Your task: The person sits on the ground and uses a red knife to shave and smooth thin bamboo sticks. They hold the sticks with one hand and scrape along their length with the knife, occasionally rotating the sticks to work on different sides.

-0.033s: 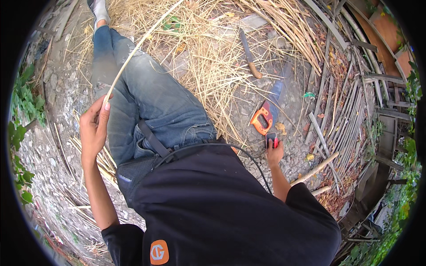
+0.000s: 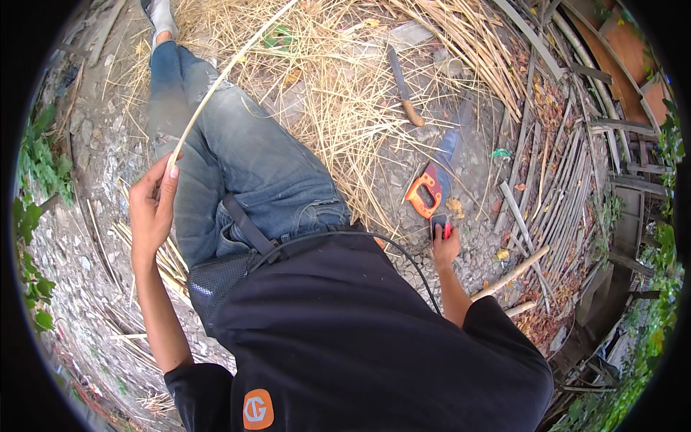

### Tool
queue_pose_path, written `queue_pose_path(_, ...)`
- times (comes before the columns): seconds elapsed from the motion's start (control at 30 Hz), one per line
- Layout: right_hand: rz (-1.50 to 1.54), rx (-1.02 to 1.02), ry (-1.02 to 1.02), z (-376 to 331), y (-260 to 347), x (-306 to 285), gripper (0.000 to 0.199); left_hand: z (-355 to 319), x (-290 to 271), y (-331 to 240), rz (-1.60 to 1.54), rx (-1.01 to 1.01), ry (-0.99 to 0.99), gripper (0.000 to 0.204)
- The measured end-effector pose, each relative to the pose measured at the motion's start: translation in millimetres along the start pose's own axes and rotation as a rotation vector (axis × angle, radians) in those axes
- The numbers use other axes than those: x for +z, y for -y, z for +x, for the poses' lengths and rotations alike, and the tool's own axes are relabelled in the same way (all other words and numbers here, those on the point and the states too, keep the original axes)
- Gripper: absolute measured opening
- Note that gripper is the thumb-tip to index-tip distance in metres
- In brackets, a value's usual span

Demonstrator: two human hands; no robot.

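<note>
**Pale strip [image 2: 229, 70] in the left hand [image 2: 155, 205], red and black object [image 2: 441, 230] in the right hand [image 2: 447, 248]**

In the head view, the left hand is raised beside the knee and pinches the strip between thumb and fingers. The strip rises from this grip in a gentle curve, crosses in front of the jeans [image 2: 266, 165] and leaves at the top edge. The right hand is low over the stony ground, its fingers closed around the red and black object; what kind of thing it is cannot be made out.

Just beyond the right hand lies a saw [image 2: 435, 175] with an orange handle, its handle toward the person and its blade pointing away. Farther off lies a knife [image 2: 400, 83] with a wooden handle, its blade also pointing away. Loose straw [image 2: 345, 137] spreads over the ground between the legs and these two tools, and a bundle of long sticks [image 2: 475, 50] lies beyond the knife.

A thick pole [image 2: 512, 275] lies beside the right forearm, near many thin grey rods [image 2: 565, 194]. A black cable [image 2: 410, 259] loops across the front of the black shirt [image 2: 374, 331]. Green leaves [image 2: 44, 155] grow at the far left.
</note>
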State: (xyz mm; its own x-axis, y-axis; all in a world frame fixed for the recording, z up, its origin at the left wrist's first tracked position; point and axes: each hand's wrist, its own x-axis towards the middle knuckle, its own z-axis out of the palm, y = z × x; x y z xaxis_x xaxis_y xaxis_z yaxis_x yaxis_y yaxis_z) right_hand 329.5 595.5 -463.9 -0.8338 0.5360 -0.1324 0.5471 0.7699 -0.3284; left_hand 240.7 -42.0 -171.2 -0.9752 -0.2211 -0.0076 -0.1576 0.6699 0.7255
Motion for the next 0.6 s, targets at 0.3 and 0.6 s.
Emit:
queue_pose_path(0.3, 0.098, -0.005, -0.131, 14.2, -11.2, 7.1, 0.047, -3.2, 0.5, 3.5, -0.013, -0.066, 0.027, 0.034)
queue_pose_path(0.6, 0.027, 0.088, 0.028, 61.0, -9.5, 5.4, 0.045, 0.8, 4.4, 0.4, 0.041, -0.047, 0.045, 0.035)
